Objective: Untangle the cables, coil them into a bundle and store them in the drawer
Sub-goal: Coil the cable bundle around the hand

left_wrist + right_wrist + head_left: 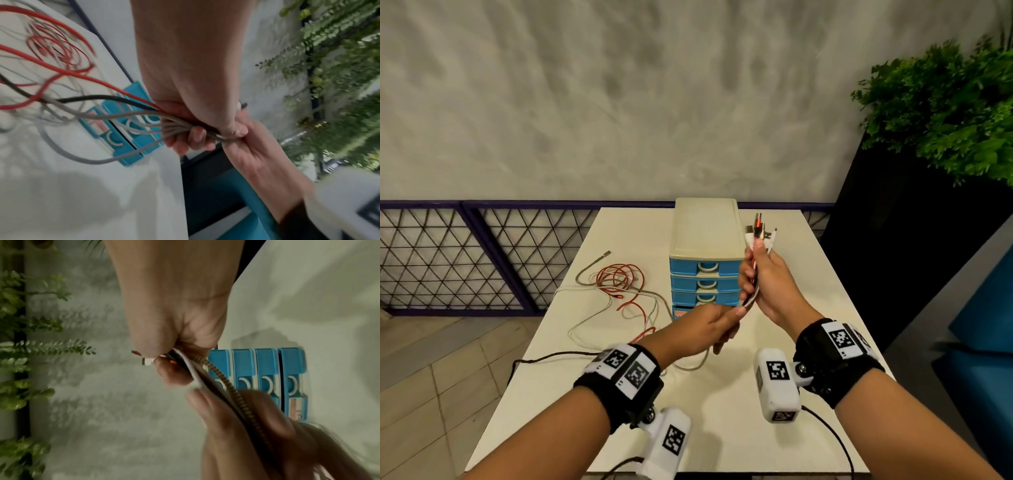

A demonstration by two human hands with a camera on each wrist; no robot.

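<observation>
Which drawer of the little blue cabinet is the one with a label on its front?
The bottom drawer of the four; it carries a pink and white label beside its handle, while the three drawers above show plain blue fronts.

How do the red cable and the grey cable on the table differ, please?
The red cable is thin and partly wound in loops; the grey cable looks thicker and sprawls loose, with one plug lying free. Both lie on the table, tangled together, and lead to the left hand.

cables point(131, 116) blurred | drawer point(683, 312) front partly behind hands
</observation>
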